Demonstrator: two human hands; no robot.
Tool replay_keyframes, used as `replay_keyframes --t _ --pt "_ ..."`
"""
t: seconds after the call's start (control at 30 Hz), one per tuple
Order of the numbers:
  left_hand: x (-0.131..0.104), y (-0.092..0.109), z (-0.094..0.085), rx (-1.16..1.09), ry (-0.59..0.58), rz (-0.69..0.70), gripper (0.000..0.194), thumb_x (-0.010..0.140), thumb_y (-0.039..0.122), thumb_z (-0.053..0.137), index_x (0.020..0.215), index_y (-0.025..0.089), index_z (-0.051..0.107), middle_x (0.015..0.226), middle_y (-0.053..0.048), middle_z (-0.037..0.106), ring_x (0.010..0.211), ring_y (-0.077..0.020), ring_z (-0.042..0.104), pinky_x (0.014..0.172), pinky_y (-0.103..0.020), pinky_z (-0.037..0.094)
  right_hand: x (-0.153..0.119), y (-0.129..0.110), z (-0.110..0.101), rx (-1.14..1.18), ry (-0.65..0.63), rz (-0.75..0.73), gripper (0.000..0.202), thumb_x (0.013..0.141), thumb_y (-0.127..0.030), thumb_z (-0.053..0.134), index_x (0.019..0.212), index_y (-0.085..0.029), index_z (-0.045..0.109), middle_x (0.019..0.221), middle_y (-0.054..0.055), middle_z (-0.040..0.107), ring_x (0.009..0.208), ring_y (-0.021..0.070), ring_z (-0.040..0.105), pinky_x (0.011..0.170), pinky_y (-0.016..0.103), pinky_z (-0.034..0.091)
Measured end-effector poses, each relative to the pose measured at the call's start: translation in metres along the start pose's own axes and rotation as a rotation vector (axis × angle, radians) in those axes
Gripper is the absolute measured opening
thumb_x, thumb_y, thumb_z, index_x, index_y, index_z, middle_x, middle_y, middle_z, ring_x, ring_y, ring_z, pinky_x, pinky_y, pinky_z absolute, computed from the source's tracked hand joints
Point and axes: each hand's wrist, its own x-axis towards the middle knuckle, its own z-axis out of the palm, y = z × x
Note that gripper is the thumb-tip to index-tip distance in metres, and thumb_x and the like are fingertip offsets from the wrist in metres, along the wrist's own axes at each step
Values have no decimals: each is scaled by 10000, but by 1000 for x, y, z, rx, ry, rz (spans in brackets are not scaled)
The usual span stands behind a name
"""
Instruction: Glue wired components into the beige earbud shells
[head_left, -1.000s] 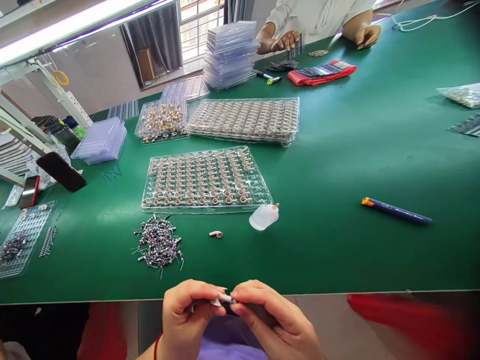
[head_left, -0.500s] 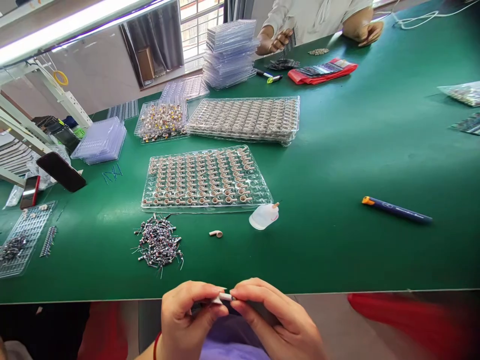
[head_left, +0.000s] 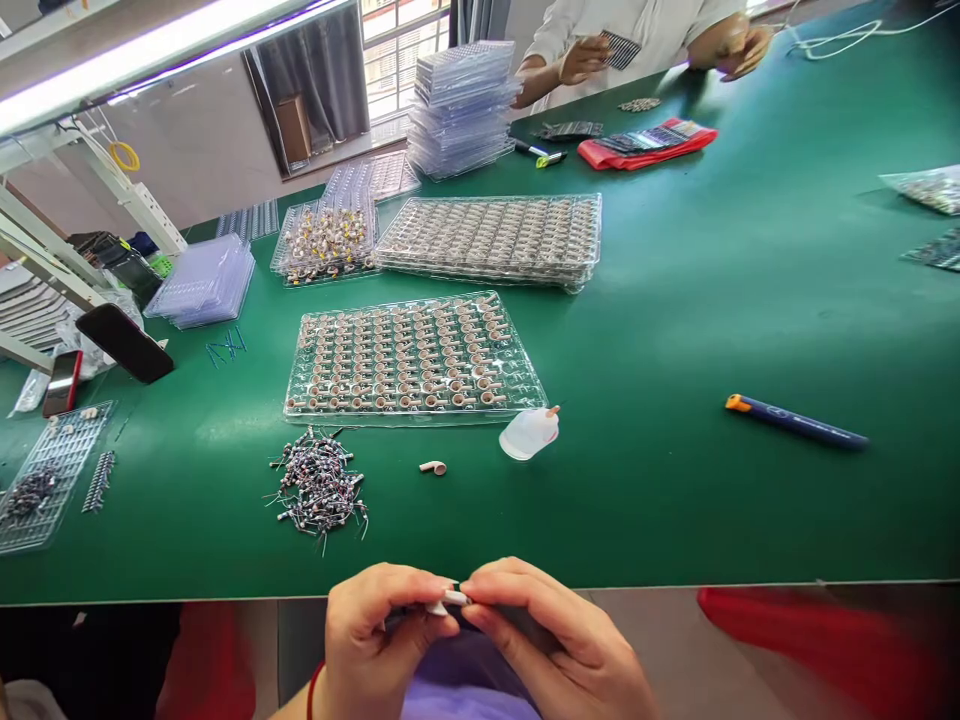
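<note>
In the head view, a broad green worktop (head_left: 637, 500) stretches across the room. At its near edge, the left hand (head_left: 390, 625) pinches a small white piece (head_left: 454, 597) between thumb and fingers, while the right hand (head_left: 555, 630) presses thumb and forefinger together at the piece's other end. So the piece sits between the two sets of fingertips, with purple cloth (head_left: 469, 695) below.

Beyond the hands I see a heap of wired parts (head_left: 319, 485), and to its right a lone beige part (head_left: 433, 467). A whitish translucent container (head_left: 527, 435) stands by the near right corner of a clear tray (head_left: 517, 375) filled with rows of beige parts. Behind that lies a stack of loaded trays (head_left: 480, 275). Well apart on the right rests a dark blue pen (head_left: 799, 423) with an orange end.

Over on the left, a dark phone (head_left: 124, 342) leans near a red-edged phone (head_left: 62, 383). Across the worktop, a co-worker in white (head_left: 634, 30) holds a dark card (head_left: 621, 50). A bright tube light (head_left: 150, 60) slants overhead, and grey curtain (head_left: 334, 75) hangs beside a barred window (head_left: 405, 55).
</note>
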Motion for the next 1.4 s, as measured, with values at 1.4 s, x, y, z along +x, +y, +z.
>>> replay_keyframes --t 1.4 --pt "4 4 6 -242 -56 -606 204 723 342 764 720 140 736 636 -25 631 569 -95 578 537 -185 448 5 1 -2 288 -25 306 86 805 -260 710 752 -196 732 674 26 610 569 128 624 496 182 545"
